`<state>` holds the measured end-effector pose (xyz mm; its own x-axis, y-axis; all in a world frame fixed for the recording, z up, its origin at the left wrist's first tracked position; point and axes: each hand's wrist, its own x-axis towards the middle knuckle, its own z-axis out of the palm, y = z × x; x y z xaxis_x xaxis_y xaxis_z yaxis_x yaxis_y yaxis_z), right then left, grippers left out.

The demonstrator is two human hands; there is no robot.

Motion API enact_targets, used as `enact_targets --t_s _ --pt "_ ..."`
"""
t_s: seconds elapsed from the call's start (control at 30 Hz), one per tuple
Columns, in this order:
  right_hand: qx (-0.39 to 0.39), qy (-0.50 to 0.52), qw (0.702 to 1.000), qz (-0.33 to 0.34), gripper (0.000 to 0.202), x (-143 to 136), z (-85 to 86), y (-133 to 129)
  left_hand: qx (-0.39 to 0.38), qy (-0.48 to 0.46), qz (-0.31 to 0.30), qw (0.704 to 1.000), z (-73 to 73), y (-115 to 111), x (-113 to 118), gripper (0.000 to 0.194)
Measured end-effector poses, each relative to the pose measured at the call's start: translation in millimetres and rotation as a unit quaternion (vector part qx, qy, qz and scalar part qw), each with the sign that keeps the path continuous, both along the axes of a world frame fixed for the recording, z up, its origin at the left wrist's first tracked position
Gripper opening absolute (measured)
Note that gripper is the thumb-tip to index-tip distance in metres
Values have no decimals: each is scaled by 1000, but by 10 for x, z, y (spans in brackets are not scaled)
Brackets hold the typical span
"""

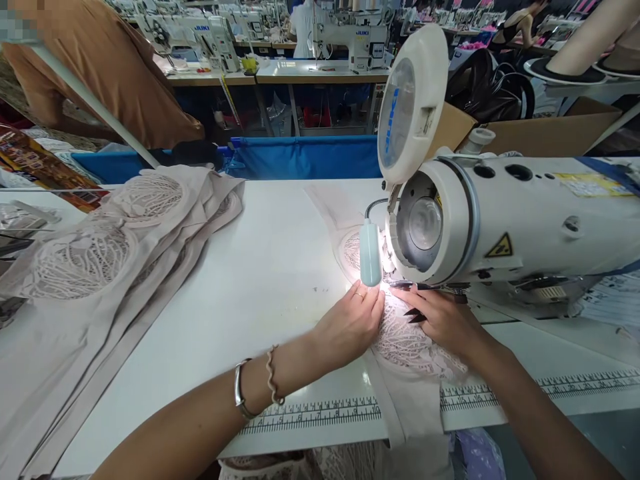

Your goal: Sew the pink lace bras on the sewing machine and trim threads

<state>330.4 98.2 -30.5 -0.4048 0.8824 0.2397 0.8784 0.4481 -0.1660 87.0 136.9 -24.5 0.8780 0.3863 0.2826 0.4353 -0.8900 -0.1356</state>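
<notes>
A pale pink lace bra piece (407,340) lies under the head of a white sewing machine (530,213), its plain band hanging over the table's front edge. My left hand (353,320) is on the left side of this fabric, close to the lit needle area, fingers pressed together on the cloth. From the right, my right hand (445,320) reaches in with its index finger stretched toward the needle area. Dark pointed thread snips (416,315) stick out from under its fingers. The needle itself is hidden behind a small light-blue lamp (370,253).
More lace pieces (150,200) are piled on the left of the white table (270,267). A printed ruler strip (320,413) runs along the front edge. Behind hangs a blue cloth trough (310,157); a cardboard box (550,137) stands back right. A person in brown (110,73) bends at far left.
</notes>
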Motion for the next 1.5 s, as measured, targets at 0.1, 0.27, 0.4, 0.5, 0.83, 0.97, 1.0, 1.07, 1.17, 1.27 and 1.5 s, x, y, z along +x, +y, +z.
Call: enact_targets --t_s 0.1,0.27,0.4,0.5,0.83,0.97,1.0,1.07,1.17,1.27,1.5 --pt "3 11 1000 -6 68 -3 -25 9 -14 -17 -9 1000 9 54 -18 40" --pt "11 11 1000 -12 68 -4 -51 17 -59 -35 -20 997 28 144 -67 38" --pt "14 13 1000 0 66 -13 -31 23 -92 -20 -19 995 70 242 -128 38" --pt "16 17 1000 2 63 -44 -3 27 -101 -16 -18 995 105 312 -147 36" --pt "14 49 999 6 59 -98 10 -12 -221 -139 19 965 30 -100 103 28" --pt "5 68 998 7 53 -36 21 -60 -239 -123 -9 963 39 -64 40 14" --pt "12 66 998 11 51 -30 34 -63 -236 -125 -18 963 41 -42 24 14" --pt "36 62 997 37 50 -29 63 -54 -227 -124 -31 965 41 -8 10 19" --pt "66 69 991 96 54 -34 88 -23 -232 -125 -37 964 39 26 15 23" --pt "86 80 986 118 61 -24 75 -5 -244 -124 -50 960 61 88 1 28" --pt "79 55 990 101 71 -56 30 -8 -268 -87 -48 958 112 341 -106 34"
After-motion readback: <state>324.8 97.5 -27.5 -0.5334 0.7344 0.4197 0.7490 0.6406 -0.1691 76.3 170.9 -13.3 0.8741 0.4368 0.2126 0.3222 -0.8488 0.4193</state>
